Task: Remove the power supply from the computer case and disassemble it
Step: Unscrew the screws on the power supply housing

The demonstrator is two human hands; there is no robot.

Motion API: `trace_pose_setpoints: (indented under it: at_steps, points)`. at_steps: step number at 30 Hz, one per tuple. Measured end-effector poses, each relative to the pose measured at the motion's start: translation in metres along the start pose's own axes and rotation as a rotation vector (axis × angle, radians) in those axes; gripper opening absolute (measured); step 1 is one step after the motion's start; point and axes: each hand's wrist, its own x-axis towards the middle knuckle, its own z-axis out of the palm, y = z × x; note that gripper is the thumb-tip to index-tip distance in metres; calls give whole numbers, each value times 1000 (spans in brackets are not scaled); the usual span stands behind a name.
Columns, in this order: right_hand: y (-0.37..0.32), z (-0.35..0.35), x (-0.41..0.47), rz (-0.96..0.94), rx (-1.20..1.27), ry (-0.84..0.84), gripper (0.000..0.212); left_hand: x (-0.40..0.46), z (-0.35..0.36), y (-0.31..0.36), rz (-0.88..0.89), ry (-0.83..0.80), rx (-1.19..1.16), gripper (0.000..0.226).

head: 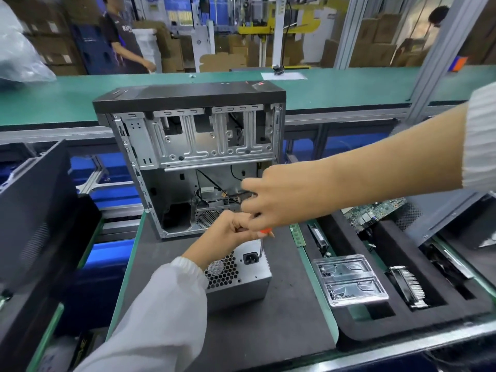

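One power supply (pixel 239 275), a silver metal box with a honeycomb fan grille and a black power socket on its upward face, lies on the dark surface (pixel 241 331) at lower centre, in front of the one open computer case (pixel 188 157). The left hand (pixel 228 232) grips an orange-handled screwdriver (pixel 261 242), tip on the box. The right hand (pixel 281 200) hovers above it, fingers loosely curled; whether they pinch anything is unclear. One clear two-compartment tray (pixel 349 277) sits right.
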Motion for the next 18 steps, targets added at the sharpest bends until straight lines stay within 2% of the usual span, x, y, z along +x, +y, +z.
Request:
trace_pose_setpoints:
  at_steps: [1,2,4,5,6,7,9,11,13,15,17,18]
  points:
    - [4,-2,4,106,180,-109,25,0,2,1,15,26,23,9]
    - [12,-6,8,260,457,-284,32,1,4,1,27,52,44,8]
    - [31,-8,18,521,1096,-716,48,3,8,2,54,89,67,12]
    - [37,-8,22,592,1339,-868,48,4,10,2,65,92,69,15]
    - [39,-5,25,627,1448,-946,44,6,11,2,68,88,68,17]
    - [40,0,26,609,1418,-949,40,7,11,2,63,81,69,18]
    - [30,-1,21,443,988,-812,34,8,7,-2,21,55,53,17]
    - [15,-1,12,208,417,-517,27,7,2,-3,-27,4,-4,15]
    - [-2,-1,0,58,67,-183,40,6,0,-5,-32,-29,-40,11]
    - [-14,-4,-8,-15,-56,19,50,3,1,-7,-12,-13,-19,27]
    - [-15,-7,-7,11,7,5,43,-1,5,-7,-15,6,-13,24]
    - [-9,-12,-5,106,166,-104,34,-2,6,-5,-1,21,-16,19]
